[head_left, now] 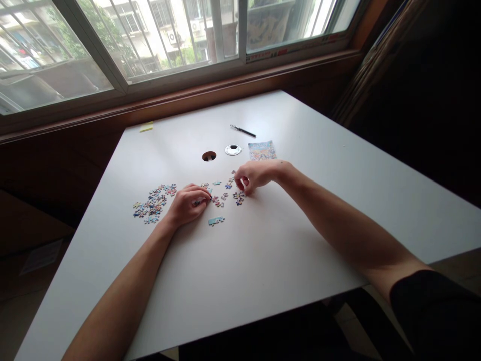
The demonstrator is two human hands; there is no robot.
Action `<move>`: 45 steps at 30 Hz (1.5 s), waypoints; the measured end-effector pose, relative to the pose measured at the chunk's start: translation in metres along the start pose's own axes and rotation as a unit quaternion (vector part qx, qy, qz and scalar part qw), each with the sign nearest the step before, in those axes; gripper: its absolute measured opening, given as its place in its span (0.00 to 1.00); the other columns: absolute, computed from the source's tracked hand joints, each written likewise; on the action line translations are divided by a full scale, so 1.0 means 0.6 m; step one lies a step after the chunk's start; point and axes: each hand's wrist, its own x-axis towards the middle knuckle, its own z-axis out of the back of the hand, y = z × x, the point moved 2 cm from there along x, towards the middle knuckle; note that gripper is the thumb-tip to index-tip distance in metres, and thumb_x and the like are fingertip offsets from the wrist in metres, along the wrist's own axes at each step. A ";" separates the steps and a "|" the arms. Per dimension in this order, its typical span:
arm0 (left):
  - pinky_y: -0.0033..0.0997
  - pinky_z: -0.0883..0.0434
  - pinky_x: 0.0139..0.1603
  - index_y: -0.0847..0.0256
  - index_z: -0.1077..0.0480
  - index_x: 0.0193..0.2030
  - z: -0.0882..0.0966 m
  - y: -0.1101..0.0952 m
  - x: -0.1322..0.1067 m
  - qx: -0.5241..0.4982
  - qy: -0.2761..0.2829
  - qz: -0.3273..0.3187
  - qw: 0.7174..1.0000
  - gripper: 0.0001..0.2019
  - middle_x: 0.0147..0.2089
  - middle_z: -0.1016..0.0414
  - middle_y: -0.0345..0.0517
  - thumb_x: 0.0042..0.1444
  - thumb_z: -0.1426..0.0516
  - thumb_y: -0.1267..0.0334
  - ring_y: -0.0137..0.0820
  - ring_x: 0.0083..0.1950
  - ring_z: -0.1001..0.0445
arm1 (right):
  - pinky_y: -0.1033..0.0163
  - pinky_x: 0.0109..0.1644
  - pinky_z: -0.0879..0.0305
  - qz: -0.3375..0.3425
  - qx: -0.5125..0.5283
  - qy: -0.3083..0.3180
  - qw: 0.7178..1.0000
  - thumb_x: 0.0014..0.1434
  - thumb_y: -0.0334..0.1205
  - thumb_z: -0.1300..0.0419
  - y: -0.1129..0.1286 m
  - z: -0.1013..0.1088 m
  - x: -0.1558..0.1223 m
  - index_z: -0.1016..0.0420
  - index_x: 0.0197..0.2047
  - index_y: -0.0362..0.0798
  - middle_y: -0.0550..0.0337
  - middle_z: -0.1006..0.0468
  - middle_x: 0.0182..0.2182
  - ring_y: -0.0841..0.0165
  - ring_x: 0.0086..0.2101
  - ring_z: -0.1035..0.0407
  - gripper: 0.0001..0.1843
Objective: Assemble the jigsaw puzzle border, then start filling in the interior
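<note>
A heap of small colourful puzzle pieces (155, 202) lies left of centre on the white table (263, 260). More loose pieces (225, 193) are scattered between my hands, and a joined blue strip (217, 220) lies just in front of them. My left hand (187, 204) rests on the table with fingers curled, fingertips pinching a piece beside the scattered ones. My right hand (253, 175) hovers over the right end of the scatter, fingers bent down and pinched on a small piece.
Behind the pieces are a round cable hole (209, 156), its loose white cap (233, 150), a printed picture card (262, 150) and a black pen (243, 131). A yellow note (146, 127) lies at the far left edge. A window runs behind the table.
</note>
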 end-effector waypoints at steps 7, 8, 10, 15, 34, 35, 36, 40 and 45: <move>0.37 0.24 0.48 0.57 0.21 0.36 0.000 -0.002 0.001 0.000 0.000 0.001 1.000 0.08 0.40 0.18 0.44 0.55 0.41 0.73 0.35 0.45 0.22 | 0.64 0.33 0.43 0.006 0.003 0.011 1.000 0.49 0.38 0.33 0.005 -0.001 0.001 0.19 0.38 0.48 0.58 0.21 0.39 0.68 0.33 0.31 0.11; 0.37 0.24 0.48 0.57 0.21 0.36 0.000 -0.002 0.001 0.000 0.000 0.001 1.000 0.08 0.40 0.18 0.44 0.55 0.41 0.73 0.35 0.45 0.22 | 0.64 0.33 0.43 0.006 0.000 0.014 1.000 0.49 0.37 0.33 0.005 -0.001 0.001 0.20 0.38 0.48 0.58 0.21 0.39 0.69 0.33 0.31 0.10; 0.37 0.24 0.48 0.57 0.21 0.36 0.000 -0.002 0.001 0.000 -0.001 0.001 1.000 0.08 0.40 0.17 0.44 0.55 0.41 0.73 0.35 0.45 0.22 | 0.64 0.33 0.43 0.006 -0.004 0.017 1.000 0.50 0.37 0.33 0.005 -0.002 0.000 0.20 0.38 0.47 0.58 0.21 0.39 0.69 0.33 0.31 0.10; 0.37 0.24 0.48 0.57 0.22 0.36 0.001 -0.002 0.001 0.002 0.000 0.002 1.000 0.09 0.40 0.18 0.44 0.55 0.41 0.74 0.35 0.45 0.22 | 0.65 0.33 0.43 -0.004 -0.005 0.016 1.000 0.51 0.37 0.33 0.006 -0.003 0.000 0.21 0.39 0.47 0.58 0.21 0.40 0.69 0.34 0.32 0.11; 0.37 0.24 0.48 0.57 0.21 0.36 0.001 -0.004 0.002 0.001 0.005 0.008 1.000 0.09 0.40 0.18 0.44 0.54 0.41 0.74 0.35 0.45 0.22 | 0.64 0.35 0.42 -0.006 0.005 -0.039 0.999 0.55 0.38 0.38 -0.003 -0.012 0.013 0.21 0.40 0.48 0.56 0.20 0.38 0.67 0.34 0.30 0.09; 0.37 0.24 0.48 0.57 0.21 0.36 0.001 -0.004 0.002 0.001 0.005 0.009 1.000 0.09 0.40 0.18 0.44 0.54 0.41 0.74 0.35 0.45 0.22 | 0.64 0.35 0.42 -0.007 0.005 -0.038 0.999 0.55 0.38 0.38 -0.003 -0.013 0.014 0.21 0.40 0.48 0.56 0.20 0.38 0.67 0.34 0.30 0.09; 0.37 0.24 0.48 0.57 0.21 0.36 0.001 -0.004 0.001 0.001 0.006 0.009 1.000 0.09 0.40 0.18 0.44 0.54 0.41 0.74 0.35 0.46 0.22 | 0.64 0.35 0.42 -0.008 0.005 -0.036 0.999 0.55 0.38 0.38 -0.002 -0.013 0.014 0.22 0.41 0.48 0.56 0.20 0.38 0.67 0.34 0.31 0.09; 0.36 0.24 0.48 0.57 0.21 0.36 0.001 -0.004 0.001 0.001 0.005 0.008 1.000 0.09 0.40 0.18 0.44 0.55 0.41 0.74 0.35 0.46 0.22 | 0.65 0.34 0.42 -0.011 -0.001 -0.040 0.999 0.55 0.38 0.39 0.001 -0.013 0.012 0.22 0.41 0.48 0.55 0.21 0.39 0.67 0.34 0.31 0.10; 0.36 0.24 0.48 0.57 0.22 0.36 0.002 -0.005 0.002 0.002 0.004 0.005 1.000 0.09 0.40 0.18 0.43 0.54 0.41 0.74 0.35 0.46 0.23 | 0.65 0.35 0.42 -0.016 0.007 -0.042 0.999 0.55 0.38 0.38 0.002 -0.014 0.012 0.22 0.42 0.49 0.55 0.21 0.39 0.67 0.35 0.31 0.11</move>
